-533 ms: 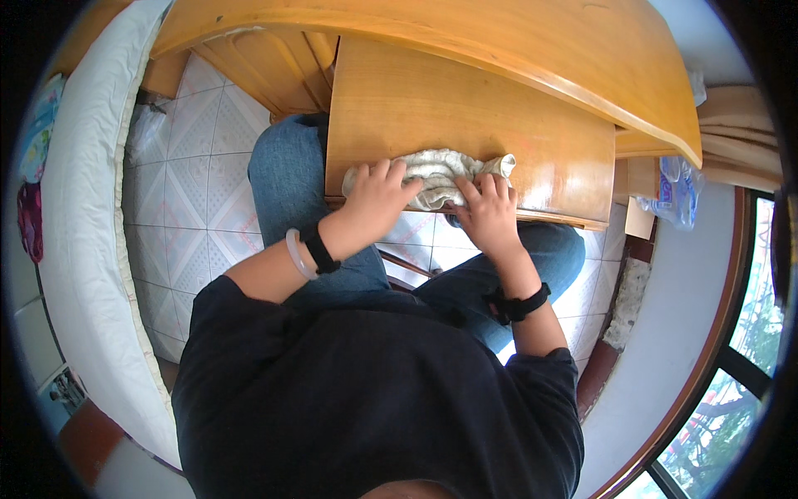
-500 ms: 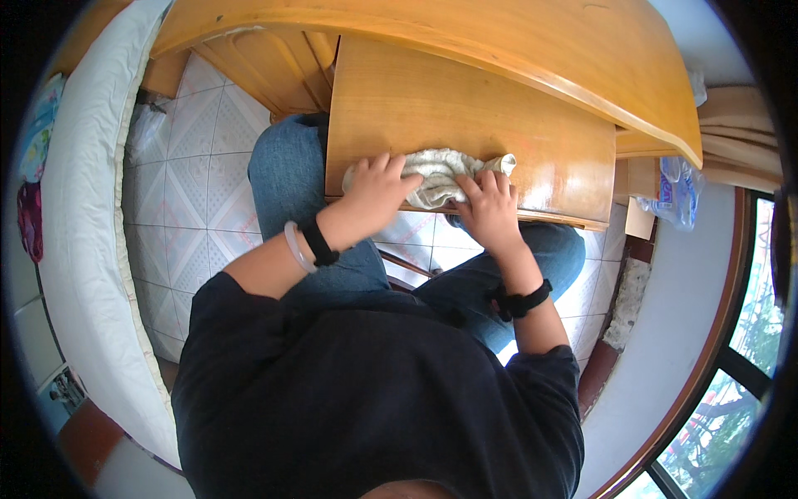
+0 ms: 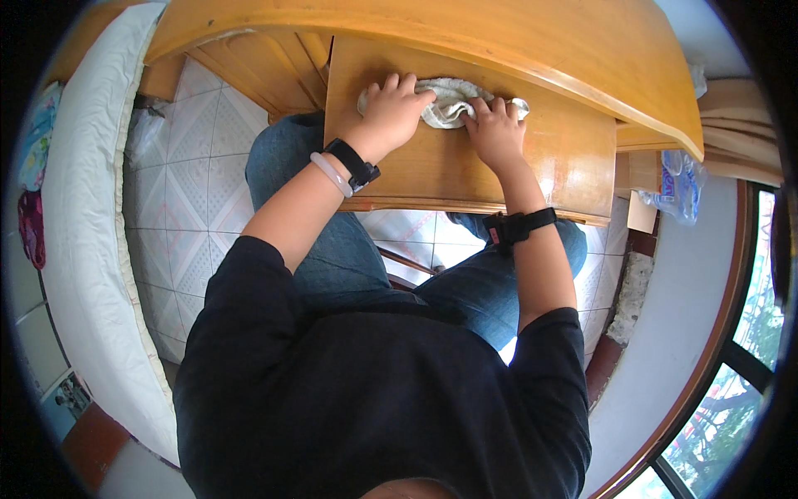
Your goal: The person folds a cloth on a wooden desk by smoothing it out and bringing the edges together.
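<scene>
A crumpled pale cloth [image 3: 450,101] lies bunched on a pulled-out wooden board [image 3: 465,175] below the desk top. My left hand [image 3: 391,115] presses down on the cloth's left part, its fingers bent over the folds and the thumb pointing right. Over the right end, my right hand [image 3: 497,137] holds the fabric under curled fingertips. Between both hands the middle of the cloth shows in loose wrinkles; what lies under the palms is hidden. Dark bands sit on both wrists, and a pale bangle circles my left one.
The overhanging desk top [image 3: 465,33] curves above the board's far edge. My knees in jeans [image 3: 287,166] are below the board's front. A white padded cover [image 3: 87,208] runs along the left, and a plastic bag [image 3: 682,190] hangs at the right near the window.
Both hands have moved away from me, taking the cloth from the board's front edge to its far part near the desk top. My arms are stretched further out.
</scene>
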The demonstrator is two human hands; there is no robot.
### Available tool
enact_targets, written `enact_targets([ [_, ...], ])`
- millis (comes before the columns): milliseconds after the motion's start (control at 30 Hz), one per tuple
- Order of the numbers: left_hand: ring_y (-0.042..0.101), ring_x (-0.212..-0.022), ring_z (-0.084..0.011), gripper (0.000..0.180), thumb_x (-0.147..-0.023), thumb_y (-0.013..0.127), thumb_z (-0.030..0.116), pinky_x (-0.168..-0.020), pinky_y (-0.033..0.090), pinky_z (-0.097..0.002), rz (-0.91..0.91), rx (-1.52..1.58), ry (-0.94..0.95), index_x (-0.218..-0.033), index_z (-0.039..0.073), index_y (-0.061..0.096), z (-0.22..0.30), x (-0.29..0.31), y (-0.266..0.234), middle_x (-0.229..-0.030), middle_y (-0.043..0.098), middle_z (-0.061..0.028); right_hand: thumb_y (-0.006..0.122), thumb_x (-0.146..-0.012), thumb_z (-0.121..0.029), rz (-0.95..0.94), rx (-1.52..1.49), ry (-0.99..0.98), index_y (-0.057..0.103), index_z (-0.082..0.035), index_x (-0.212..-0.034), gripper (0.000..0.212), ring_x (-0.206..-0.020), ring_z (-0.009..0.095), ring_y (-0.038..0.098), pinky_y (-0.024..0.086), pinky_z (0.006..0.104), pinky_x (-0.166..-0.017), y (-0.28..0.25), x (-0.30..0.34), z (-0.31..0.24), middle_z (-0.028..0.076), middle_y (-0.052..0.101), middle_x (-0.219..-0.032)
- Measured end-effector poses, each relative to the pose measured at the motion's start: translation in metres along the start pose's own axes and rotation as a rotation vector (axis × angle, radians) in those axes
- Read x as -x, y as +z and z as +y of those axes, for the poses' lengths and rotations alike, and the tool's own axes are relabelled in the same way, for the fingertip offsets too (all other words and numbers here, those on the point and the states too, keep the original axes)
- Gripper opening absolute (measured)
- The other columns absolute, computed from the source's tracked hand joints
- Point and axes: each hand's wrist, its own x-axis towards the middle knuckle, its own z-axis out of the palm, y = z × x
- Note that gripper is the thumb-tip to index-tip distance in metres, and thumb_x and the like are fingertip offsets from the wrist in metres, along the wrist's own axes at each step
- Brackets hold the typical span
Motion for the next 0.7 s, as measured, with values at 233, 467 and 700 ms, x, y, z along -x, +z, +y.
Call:
enact_targets([
  [233, 0.047, -0.105, -0.0316, 0.036, -0.082, 0.047, 0.010, -0.080, 0.040, -0.0481, -0.040, 0.050, 0.058, -0.114, 0.019, 0.060, 0.018, 0.049, -0.009, -0.113, 0.050, -0.0114, 0.059, -0.080, -0.037, 0.015, 0.038, -0.117, 0.054, -0.017, -0.111, 0.036, -0.104, 0.030, 0.050, 0.043, 0.0488, -0.077, -0.003, 0.050, -0.006, 0.010, 0.054, -0.108],
  [467, 0.049, -0.100, -0.0291, 0.035, -0.080, 0.051, 0.011, -0.077, 0.040, -0.0421, -0.122, -0.038, 0.114, -0.113, 0.019, 0.061, 0.047, 0.105, -0.021, -0.109, 0.051, -0.0105, 0.065, -0.073, -0.026, -0.021, -0.124, -0.175, 0.054, -0.015, -0.113, 0.044, -0.101, 0.030, 0.048, 0.037, 0.0471, -0.081, -0.023, 0.114, -0.015, 0.010, 0.051, -0.103],
  [700, 0.049, -0.101, -0.0278, 0.034, -0.083, 0.046, 0.009, -0.079, 0.041, -0.0418, -0.040, 0.072, 0.154, -0.112, 0.017, 0.061, 0.019, 0.052, -0.016, -0.108, 0.051, -0.0100, 0.062, -0.079, -0.026, -0.035, -0.142, -0.107, 0.056, -0.018, -0.111, 0.033, -0.101, 0.031, 0.049, 0.040, 0.0475, -0.082, -0.016, 0.067, -0.001, 0.009, 0.053, -0.106],
])
